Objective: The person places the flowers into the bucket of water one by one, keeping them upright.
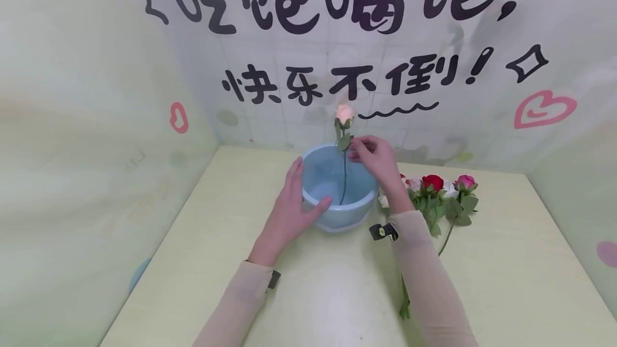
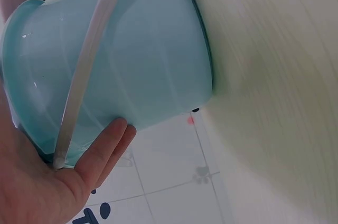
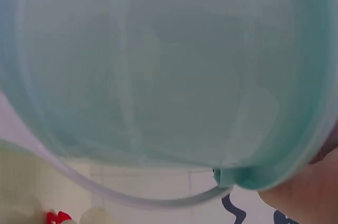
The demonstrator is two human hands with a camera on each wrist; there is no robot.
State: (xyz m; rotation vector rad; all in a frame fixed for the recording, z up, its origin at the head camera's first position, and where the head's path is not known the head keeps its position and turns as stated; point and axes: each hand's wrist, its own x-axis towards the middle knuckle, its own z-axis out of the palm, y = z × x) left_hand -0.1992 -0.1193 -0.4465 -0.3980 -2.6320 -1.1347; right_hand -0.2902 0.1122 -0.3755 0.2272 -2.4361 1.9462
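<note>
A light blue bucket [image 1: 344,220] with a pale handle [image 2: 87,60] stands on the table near the back wall. My left hand [image 1: 291,208] rests on its left side, with straight fingers along the outer wall and the thumb over the front rim. My right hand [image 1: 380,162] pinches a pale pink rose [image 1: 344,114] by its stem, just below the leaves. The rose is upright; its bloom is above the rim and its dark stem [image 1: 345,175] reaches down inside the bucket. In the right wrist view the bucket wall [image 3: 185,76] hides the rose and the fingertips.
Several more roses lie on the table to the bucket's right, among them a red rose [image 1: 432,182] and a deep pink rose [image 1: 465,181]. Their stems point toward the front, partly under my right forearm. A printed cloth wall [image 1: 308,52] stands behind the table [image 1: 318,293].
</note>
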